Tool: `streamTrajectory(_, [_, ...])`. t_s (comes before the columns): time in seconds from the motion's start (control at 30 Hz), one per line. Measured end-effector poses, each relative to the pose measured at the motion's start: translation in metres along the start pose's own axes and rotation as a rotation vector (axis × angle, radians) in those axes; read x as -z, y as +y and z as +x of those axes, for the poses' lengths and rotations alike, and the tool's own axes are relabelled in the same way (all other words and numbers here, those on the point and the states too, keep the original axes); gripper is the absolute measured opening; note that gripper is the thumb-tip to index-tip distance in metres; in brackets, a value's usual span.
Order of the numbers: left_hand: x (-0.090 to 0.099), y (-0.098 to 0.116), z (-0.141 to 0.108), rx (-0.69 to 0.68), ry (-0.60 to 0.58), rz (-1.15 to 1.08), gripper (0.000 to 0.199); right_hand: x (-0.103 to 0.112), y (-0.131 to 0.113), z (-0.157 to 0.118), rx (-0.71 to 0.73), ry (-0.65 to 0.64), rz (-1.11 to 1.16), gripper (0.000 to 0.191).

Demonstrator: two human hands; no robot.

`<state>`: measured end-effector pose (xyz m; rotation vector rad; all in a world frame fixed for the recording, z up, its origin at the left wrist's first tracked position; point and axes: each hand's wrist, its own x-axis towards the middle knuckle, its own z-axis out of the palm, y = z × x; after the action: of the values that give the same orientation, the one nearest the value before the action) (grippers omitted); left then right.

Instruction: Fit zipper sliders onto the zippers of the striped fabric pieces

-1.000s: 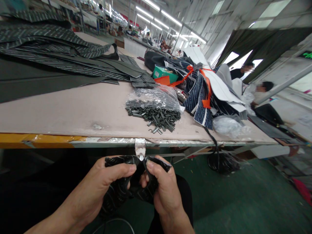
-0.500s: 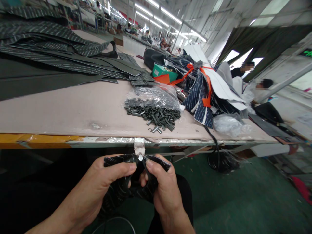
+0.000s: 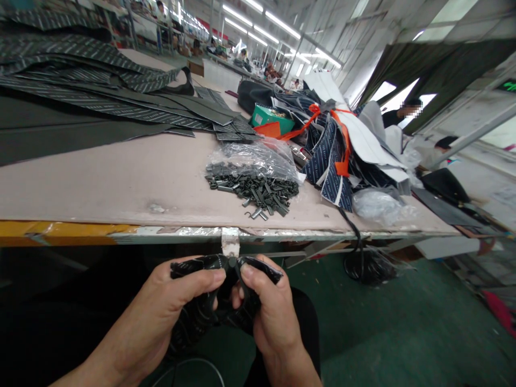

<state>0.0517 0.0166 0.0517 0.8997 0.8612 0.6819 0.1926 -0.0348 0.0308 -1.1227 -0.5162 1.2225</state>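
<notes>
Both hands grip one dark patterned strip (image 3: 201,263) of fabric or leather-like material, just below the table's front edge. My left hand (image 3: 173,295) is closed on its left part, thumb flat on top. The right part is pinched by my right hand (image 3: 272,301), thumb also on top. Between the two thumbs, a small dark piece (image 3: 233,262) meets the lower end of a whitish tab (image 3: 230,242) fixed to the table edge. Whether they are joined cannot be made out. More of the dark material hangs below my hands, its lower part in shadow.
Small dark metal clips (image 3: 270,193) spill from a clear plastic bag (image 3: 258,156) on the table (image 3: 100,188). Dark patterned strips (image 3: 133,102) lie stacked at left. A green box (image 3: 272,119) and navy pieces (image 3: 332,161) with orange ties lie at right. People work beyond.
The small piece between my thumbs shone bright before and now looks dark. My hands have hardly moved. At the far right, a person's head has shifted.
</notes>
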Motion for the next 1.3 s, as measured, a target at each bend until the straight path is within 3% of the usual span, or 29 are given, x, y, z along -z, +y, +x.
streamTrajectory(0.27, [-0.006, -0.002, 0.002, 0.009, 0.067, -0.069, 0.025, -0.004, -0.002, 0.006, 0.032, -0.016, 0.01, 0.031])
streamTrajectory(0.63, [-0.002, -0.008, 0.004, 0.127, 0.101, -0.165, 0.023, 0.0, 0.004, 0.004, 0.024, -0.017, 0.031, 0.033])
streamTrajectory(1.0, [-0.003, -0.001, 0.0, 0.088, 0.05, -0.223, 0.006, 0.001, 0.002, 0.003, 0.016, -0.015, 0.031, 0.032])
streamTrajectory(1.3, [-0.004, -0.002, 0.0, 0.075, 0.084, -0.248, 0.004, 0.0, -0.001, 0.002, -0.007, 0.009, 0.024, 0.032])
